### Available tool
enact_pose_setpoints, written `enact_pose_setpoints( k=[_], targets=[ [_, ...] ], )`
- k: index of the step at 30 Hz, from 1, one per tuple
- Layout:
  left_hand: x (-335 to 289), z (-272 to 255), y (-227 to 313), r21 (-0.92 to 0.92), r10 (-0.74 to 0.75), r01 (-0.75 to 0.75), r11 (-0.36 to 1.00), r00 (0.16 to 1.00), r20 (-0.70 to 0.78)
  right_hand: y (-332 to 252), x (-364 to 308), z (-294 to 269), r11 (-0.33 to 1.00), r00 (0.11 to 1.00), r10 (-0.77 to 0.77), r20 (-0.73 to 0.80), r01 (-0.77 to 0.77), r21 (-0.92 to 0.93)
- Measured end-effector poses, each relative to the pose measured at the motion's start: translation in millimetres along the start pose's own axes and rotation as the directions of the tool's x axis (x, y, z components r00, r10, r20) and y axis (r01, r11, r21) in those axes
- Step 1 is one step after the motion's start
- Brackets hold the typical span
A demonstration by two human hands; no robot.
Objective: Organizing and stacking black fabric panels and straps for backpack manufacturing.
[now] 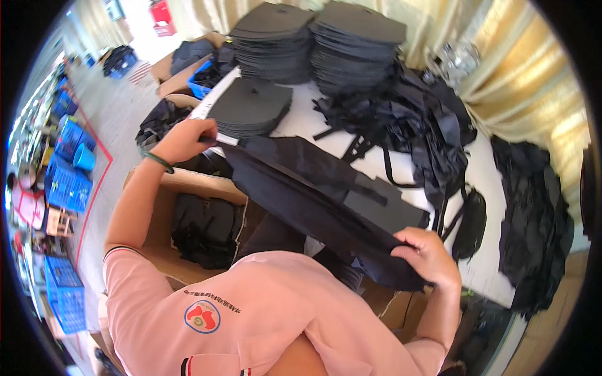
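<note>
A long piece of black fabric [295, 210] stretches between my two hands across the near edge of the table. My left hand [188, 139] is closed on its far left end, beside a low stack of dark grey panels [251, 109]. At the near right end, my right hand [427, 254] pinches the cloth with the thumb on top. A flat, stiffer dark grey section [382, 203] shows along the fabric's far side. Folds hide whether the cloth is one layer or several.
Two tall stacks of grey panels [269, 44] stand at the back of the white table [492, 263]. Black strapped bags [420, 125] lie in a heap on the right, near a small black pouch [469, 224]. An open cardboard box [153, 232] holds black items at my left.
</note>
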State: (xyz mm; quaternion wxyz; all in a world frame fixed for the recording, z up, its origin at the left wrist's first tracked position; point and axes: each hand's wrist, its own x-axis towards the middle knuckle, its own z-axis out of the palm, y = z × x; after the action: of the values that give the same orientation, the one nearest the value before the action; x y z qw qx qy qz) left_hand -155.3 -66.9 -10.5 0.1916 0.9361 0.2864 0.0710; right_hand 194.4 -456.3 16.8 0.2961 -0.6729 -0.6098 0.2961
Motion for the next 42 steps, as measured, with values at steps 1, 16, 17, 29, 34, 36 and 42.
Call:
enact_pose_setpoints(
  k=[1,16,17,29,34,36,42],
  targets=[
    [-0.7,-1.4,-2.4,0.028,-0.009,0.005,1.0,0.994,0.113,7.7,-0.8,-4.4,1.0,1.0,0.015,0.019,-0.016,0.005],
    [110.5,72.8,-21.1,0.042,-0.19,0.203,0.978,0.797,0.573,148.4,21.1,-9.6,0.746,0.873,0.384,-0.301,-0.485,-0.456],
    [114.8,72.8,-10.9,0.072,-0.226,0.226,0.971,0.788,0.572,147.6,21.2,-7.1,0.745,0.87,0.388,-0.302,-0.49,-0.453],
    [112.7,74.8,-37.0,-0.062,-0.317,0.472,0.88,0.679,0.662,135.5,36.4,75.3,0.849,0.993,0.071,0.094,-0.01,-0.529],
    [89.6,34.2,-24.7,-0.259,-0.272,0.558,0.788,0.694,0.667,133.9,37.9,66.5,0.877,0.99,0.059,0.129,0.011,-0.481],
    [83.1,10.9,-11.2,-0.356,-0.208,0.537,0.765,0.729,0.652,135.0,38.3,64.8,0.886,0.991,0.05,0.128,0.015,-0.463],
    [82.7,3.4,-10.4,-0.32,-0.187,0.527,0.788,0.699,0.69,152.7,40.6,69.0,0.902,0.991,-0.011,0.131,0.066,-0.427]
  ],
)
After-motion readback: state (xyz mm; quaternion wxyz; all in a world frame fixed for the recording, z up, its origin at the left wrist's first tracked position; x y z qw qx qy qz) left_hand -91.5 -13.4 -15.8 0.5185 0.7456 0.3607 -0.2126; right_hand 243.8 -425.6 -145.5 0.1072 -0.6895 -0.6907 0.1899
